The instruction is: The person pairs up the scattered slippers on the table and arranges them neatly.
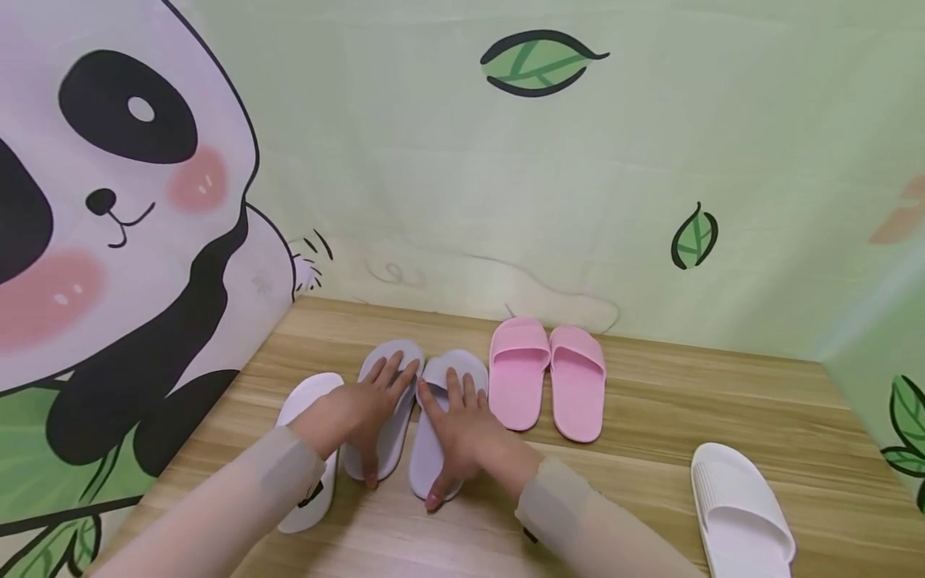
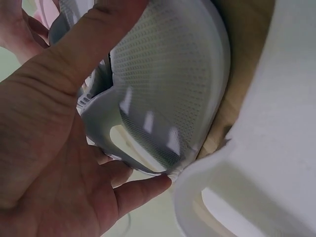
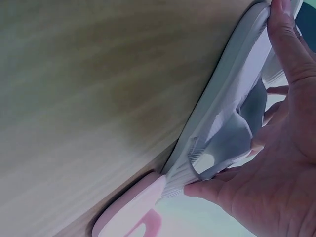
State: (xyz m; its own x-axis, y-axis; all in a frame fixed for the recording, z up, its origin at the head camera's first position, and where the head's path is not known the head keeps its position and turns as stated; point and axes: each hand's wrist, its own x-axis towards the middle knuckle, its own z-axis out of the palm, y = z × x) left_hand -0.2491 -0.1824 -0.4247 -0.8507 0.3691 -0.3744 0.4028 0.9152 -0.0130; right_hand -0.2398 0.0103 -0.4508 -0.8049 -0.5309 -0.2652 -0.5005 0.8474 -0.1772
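A pair of pale grey slippers stands side by side on the wood-patterned surface in the head view. My left hand lies over the left grey slipper, fingers spread at its strap and thumb near its heel end. Over the right grey slipper my right hand rests in the same way. In the right wrist view, the right thumb touches the heel end of that slipper while other fingers are at the strap. The left wrist view shows the textured footbed of the left slipper beside the palm.
Just right of the grey pair stand two pink slippers. A white slipper lies at the left, partly behind my left forearm. Another white slipper is at the lower right. A panda-printed wall cloth borders the wooden surface.
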